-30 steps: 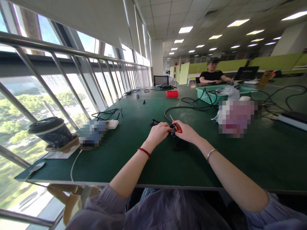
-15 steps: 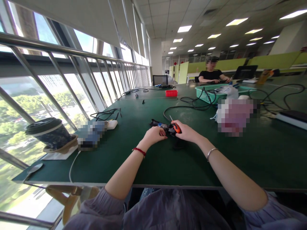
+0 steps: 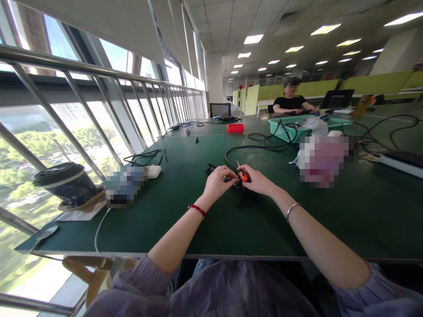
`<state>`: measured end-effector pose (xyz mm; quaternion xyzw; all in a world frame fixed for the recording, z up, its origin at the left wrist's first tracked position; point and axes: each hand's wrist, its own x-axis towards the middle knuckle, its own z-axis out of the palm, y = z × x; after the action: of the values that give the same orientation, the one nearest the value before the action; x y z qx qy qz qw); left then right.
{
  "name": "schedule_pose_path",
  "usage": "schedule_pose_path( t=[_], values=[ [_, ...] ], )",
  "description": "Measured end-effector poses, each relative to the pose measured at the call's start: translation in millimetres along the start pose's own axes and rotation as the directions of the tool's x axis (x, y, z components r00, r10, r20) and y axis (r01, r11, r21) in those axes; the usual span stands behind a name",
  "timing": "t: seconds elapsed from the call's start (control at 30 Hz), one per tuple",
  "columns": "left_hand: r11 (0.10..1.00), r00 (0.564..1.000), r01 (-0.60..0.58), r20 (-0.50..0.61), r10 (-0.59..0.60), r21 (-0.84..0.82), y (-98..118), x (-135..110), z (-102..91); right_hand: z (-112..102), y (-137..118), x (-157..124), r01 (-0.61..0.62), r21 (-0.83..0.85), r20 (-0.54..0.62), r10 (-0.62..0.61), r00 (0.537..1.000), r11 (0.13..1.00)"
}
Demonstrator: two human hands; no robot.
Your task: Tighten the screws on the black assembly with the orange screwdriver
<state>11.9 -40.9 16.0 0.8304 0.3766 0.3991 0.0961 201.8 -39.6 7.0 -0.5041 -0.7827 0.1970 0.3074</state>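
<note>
My right hand (image 3: 256,179) is closed around a screwdriver with an orange and black handle (image 3: 243,176); its thin shaft points up and away from me. My left hand (image 3: 220,181) is closed on a small black device (image 3: 226,179), with thumb and fingers pinched close to the screwdriver handle. Most of the device is hidden behind my fingers, and a black end of it (image 3: 210,168) sticks out beyond my left hand. Both hands are close together, just above the green table (image 3: 238,233). Dark shapes under the hands are hard to make out.
A cup (image 3: 66,185) in a holder and a blurred-out item (image 3: 127,187) are on the left. Black cables (image 3: 244,149) lie ahead, near a red box (image 3: 235,128) and a green basket (image 3: 280,130). A person (image 3: 292,103) sits across the table.
My left hand has shifted right and slightly up, now pinching nearer the screwdriver handle and covering more of the black device. My right hand has barely moved and still holds the screwdriver.
</note>
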Motion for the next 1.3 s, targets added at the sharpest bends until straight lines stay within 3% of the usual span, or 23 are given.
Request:
schedule_pose_path(
  t=[0.13, 0.27, 0.8, 0.93, 1.1, 1.3],
  values=[
    [0.997, 0.999, -0.015, -0.028, 0.017, 0.072, -5, -1, 3.6, 1, -4, 0, -0.038, 0.015, -0.043, 0.038, 0.998, 0.999],
    [0.999, 0.999, 0.026, -0.036, -0.025, 0.044, -11, -1, 5.5, 2, -7, 1, -0.114, 0.067, -0.053, 0.118, 0.992, 0.991],
    [0.993, 1.0, -0.022, 0.007, 0.022, 0.12, -10, -2, 9.0, 6, -8, 3, -0.125, 0.064, -0.145, 0.133, 0.98, 0.99],
    [0.959, 0.994, -0.112, 0.041, 0.105, 0.262, -7, -2, 6.8, 8, -4, 5, -0.114, 0.096, -0.188, 0.13, 0.974, 0.989],
    [0.844, 0.955, -0.295, 0.152, 0.254, 0.447, -2, -1, 1.0, 4, -2, 6, -0.062, 0.189, -0.288, 0.116, 0.951, 0.98],
    [0.75, 0.911, -0.412, 0.255, 0.324, 0.518, -3, -1, -2.0, -10, -10, 1, 0.093, 0.276, -0.519, 0.067, 0.852, 0.957]
  ],
)
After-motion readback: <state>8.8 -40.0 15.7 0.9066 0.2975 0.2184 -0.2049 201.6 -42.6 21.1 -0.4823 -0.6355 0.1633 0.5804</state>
